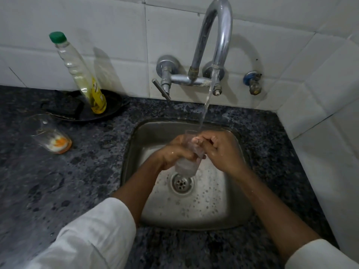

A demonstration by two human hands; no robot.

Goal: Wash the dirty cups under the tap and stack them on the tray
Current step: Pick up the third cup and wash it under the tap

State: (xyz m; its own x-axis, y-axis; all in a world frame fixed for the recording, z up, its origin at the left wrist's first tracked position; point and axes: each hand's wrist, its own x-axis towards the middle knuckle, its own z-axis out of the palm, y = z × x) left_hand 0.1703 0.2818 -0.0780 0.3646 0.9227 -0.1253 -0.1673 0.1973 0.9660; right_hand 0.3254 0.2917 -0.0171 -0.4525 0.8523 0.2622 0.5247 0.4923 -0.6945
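Head view, single frame. Clear glass cup (pixel 187 158) held over steel sink (pixel 239 200), directly above drain (pixel 182 183). Long axis tilted: mouth up and away toward tap (pixel 217 35), base down and toward wearer. Water stream (pixel 206 107) falling onto cup rim.

Left hand (pixel 174 152): fingers curled round cup body from left side, gripping. Right hand (pixel 219 150): fingers curled at upper part near rim, fingertips (pixel 196 141) on or just inside mouth; exact contact unclear through glass and water. Both hands wet, touching cup, close together.

Second cup (pixel 51 135) on dark speckled surface (pixel 58 191), well left of sink, tilted, orange and white residue in base. Judged dirty, not yet washed. Left hand nearer to it.

Bottle of yellow liquid, green cap (pixel 81 74), standing in dark pan (pixel 81 107) behind second cup. Tray not identified with certainty.

Judgement: rinse of first cup in progress. Next reach likely leftward.
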